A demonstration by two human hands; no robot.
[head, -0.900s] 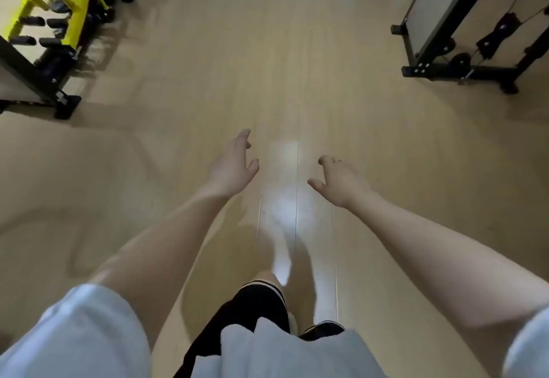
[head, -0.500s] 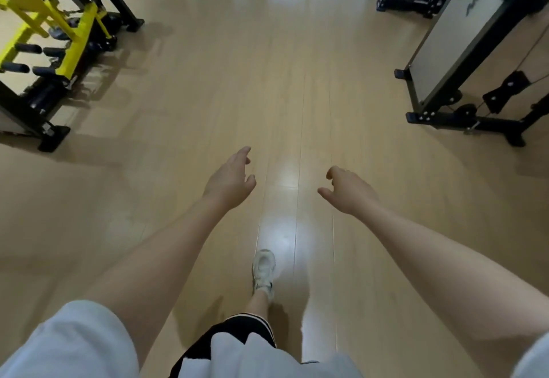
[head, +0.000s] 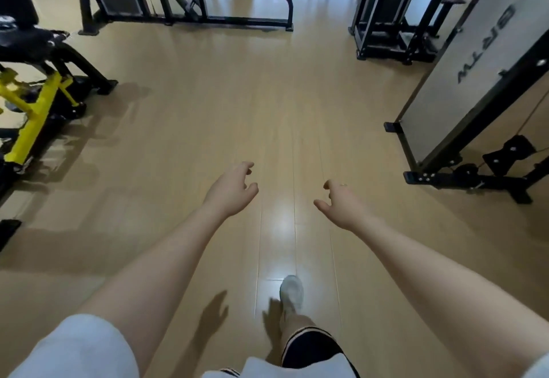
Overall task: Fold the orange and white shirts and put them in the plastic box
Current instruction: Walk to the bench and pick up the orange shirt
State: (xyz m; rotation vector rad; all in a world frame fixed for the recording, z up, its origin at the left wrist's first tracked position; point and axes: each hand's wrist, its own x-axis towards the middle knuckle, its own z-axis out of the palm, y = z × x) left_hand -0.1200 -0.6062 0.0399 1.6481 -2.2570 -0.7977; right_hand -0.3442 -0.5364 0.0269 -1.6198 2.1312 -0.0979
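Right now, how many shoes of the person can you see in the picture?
1. A white shoe stands on the wooden floor, low in the picture, right of centre, below the right hand. The other foot is hidden.

We see a bright, evenly lit room, with a pale glare streak on the floor (head: 279, 223) between our hands. Soft shadows fall beside the yellow machine (head: 32, 119); straight frames bow toward the edges, and the far end looks slightly soft.
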